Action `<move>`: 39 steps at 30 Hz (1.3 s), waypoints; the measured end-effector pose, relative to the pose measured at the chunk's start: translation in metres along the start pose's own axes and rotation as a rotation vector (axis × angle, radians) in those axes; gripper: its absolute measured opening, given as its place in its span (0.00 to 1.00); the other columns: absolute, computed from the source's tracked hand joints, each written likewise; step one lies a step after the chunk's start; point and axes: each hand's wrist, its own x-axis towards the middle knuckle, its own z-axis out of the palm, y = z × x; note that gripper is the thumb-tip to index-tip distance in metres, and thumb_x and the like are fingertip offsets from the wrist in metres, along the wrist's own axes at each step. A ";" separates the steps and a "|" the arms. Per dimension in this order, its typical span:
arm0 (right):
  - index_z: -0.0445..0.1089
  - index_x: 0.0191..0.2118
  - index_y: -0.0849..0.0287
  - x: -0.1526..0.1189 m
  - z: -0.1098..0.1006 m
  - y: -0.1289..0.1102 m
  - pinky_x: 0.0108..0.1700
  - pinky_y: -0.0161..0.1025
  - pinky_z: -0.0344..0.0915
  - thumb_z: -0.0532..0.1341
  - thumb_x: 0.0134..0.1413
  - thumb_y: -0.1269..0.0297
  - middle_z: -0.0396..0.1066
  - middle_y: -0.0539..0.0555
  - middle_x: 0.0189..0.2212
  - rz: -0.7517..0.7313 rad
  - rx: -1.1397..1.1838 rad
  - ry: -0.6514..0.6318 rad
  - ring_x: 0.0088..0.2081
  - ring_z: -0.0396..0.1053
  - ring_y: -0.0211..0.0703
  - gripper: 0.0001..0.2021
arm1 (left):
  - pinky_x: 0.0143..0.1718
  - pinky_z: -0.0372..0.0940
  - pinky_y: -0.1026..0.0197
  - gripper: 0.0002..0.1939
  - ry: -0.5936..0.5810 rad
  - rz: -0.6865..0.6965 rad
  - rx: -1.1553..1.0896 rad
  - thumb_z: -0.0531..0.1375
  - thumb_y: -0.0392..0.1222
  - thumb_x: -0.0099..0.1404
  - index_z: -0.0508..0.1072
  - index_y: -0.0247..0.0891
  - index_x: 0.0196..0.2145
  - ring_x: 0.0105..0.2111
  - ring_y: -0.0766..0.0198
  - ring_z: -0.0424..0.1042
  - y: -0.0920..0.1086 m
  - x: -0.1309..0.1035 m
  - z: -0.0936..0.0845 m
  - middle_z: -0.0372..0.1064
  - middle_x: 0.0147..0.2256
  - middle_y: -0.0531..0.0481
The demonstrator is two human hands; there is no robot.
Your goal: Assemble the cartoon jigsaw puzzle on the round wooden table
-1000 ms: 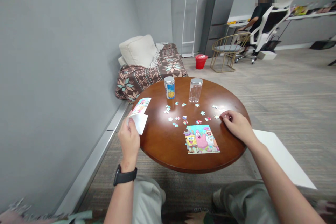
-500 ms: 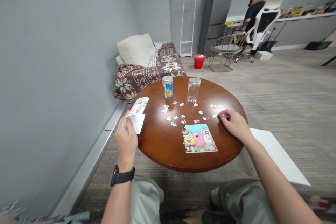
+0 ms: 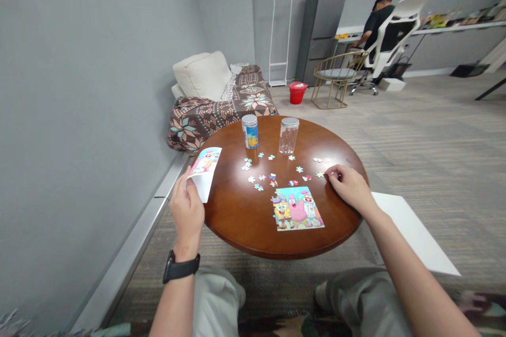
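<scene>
My left hand (image 3: 188, 209) grips a bent picture sheet (image 3: 205, 160) at the table's left edge. Cartoon figures and a barcode show on the printed side, and the white side faces me lower down. On the right of the table rests my right hand (image 3: 350, 187), its fingers curled together. Whatever they hold, if anything, is hidden. Just left of those fingertips lies a loose puzzle piece (image 3: 319, 175). A partly assembled cartoon puzzle (image 3: 298, 209) lies flat near the front edge. Behind it several loose pieces are scattered, among them a red and white piece (image 3: 293, 182).
Toward the back of the round wooden table (image 3: 245, 224) stand a labelled jar (image 3: 250, 132) and a clear jar (image 3: 288, 137), both lidded. A white board (image 3: 415, 234) is low at right. Beyond are a covered sofa (image 3: 253, 97), a red bucket (image 3: 297, 93) and a seated person (image 3: 377, 23).
The picture sheet in my left hand has tilted slightly, its white lower part now narrower. My right hand stays by the same loose piece. The whole view has shifted a little.
</scene>
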 end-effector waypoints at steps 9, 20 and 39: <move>0.72 0.38 0.59 0.000 -0.004 -0.001 0.42 0.41 0.64 0.51 0.58 0.63 0.76 0.57 0.35 0.040 0.052 0.007 0.37 0.71 0.47 0.14 | 0.63 0.57 0.52 0.23 -0.159 0.146 0.072 0.45 0.36 0.69 0.68 0.37 0.58 0.58 0.56 0.64 -0.005 0.001 0.005 0.66 0.56 0.41; 0.73 0.50 0.60 0.072 0.040 -0.148 0.50 0.39 0.64 0.54 0.59 0.75 0.71 0.60 0.48 -0.553 -0.236 -0.374 0.48 0.71 0.48 0.17 | 0.63 0.58 0.43 0.23 -0.522 0.423 0.246 0.48 0.32 0.64 0.74 0.36 0.52 0.60 0.51 0.63 -0.009 -0.009 0.015 0.67 0.56 0.40; 0.76 0.27 0.59 0.128 0.070 -0.174 0.34 0.35 0.64 0.67 0.47 0.69 0.76 0.53 0.27 -0.366 -0.301 -0.677 0.31 0.73 0.43 0.01 | 0.59 0.62 0.46 0.16 -0.481 0.574 0.089 0.55 0.39 0.65 0.71 0.33 0.49 0.56 0.49 0.66 0.020 -0.011 0.013 0.69 0.54 0.38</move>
